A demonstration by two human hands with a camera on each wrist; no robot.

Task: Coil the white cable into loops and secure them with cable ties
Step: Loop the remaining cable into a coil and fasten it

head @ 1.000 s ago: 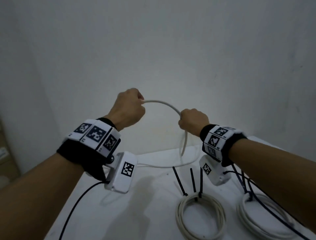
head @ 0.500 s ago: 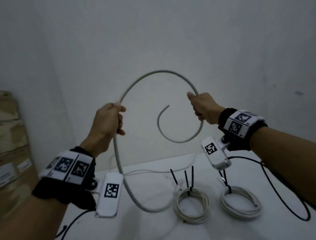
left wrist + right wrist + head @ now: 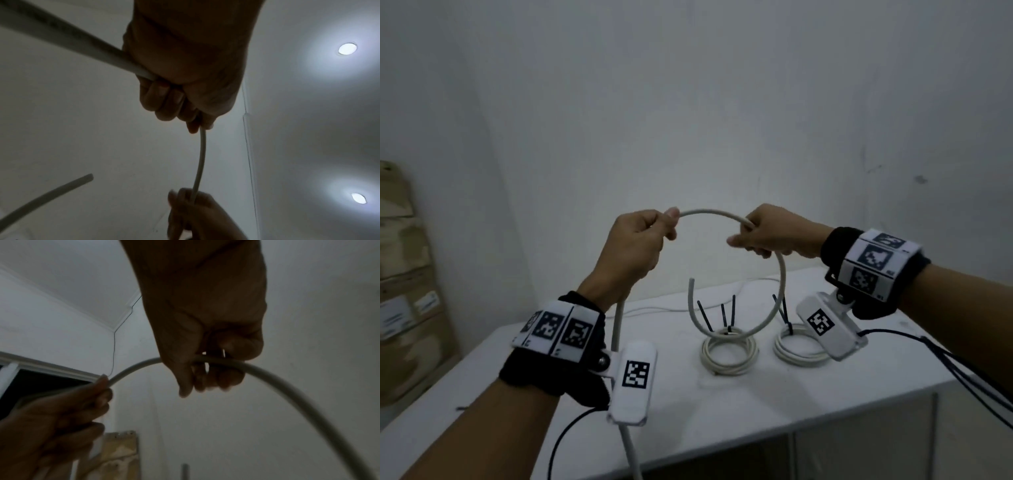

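We see two finished white coils (image 3: 729, 349) lying side by side on the counter (image 3: 722, 411), black cable ties (image 3: 722, 313) sticking up from them, with stacked cardboard boxes (image 3: 404, 291) at the left wall. Above them our left hand (image 3: 635, 245) and right hand (image 3: 770, 233) each have their grip curled around the white cable (image 3: 710, 212), which arches between them; its free end (image 3: 691, 284) curls down over the nearer coil

Head view: white table (image 3: 825, 404) is occupying the lower field, from 4 to 8 o'clock. Stacked cardboard boxes (image 3: 400, 274) are standing at 9 o'clock, beside the table's left end. Plain grey-white wall (image 3: 688, 102) is filling 10 to 2 o'clock.

Left wrist view: two recessed ceiling lights (image 3: 347, 48) are glowing, at 2 and 4 o'clock.

Right wrist view: dark window (image 3: 41, 382) is showing at 9 o'clock.
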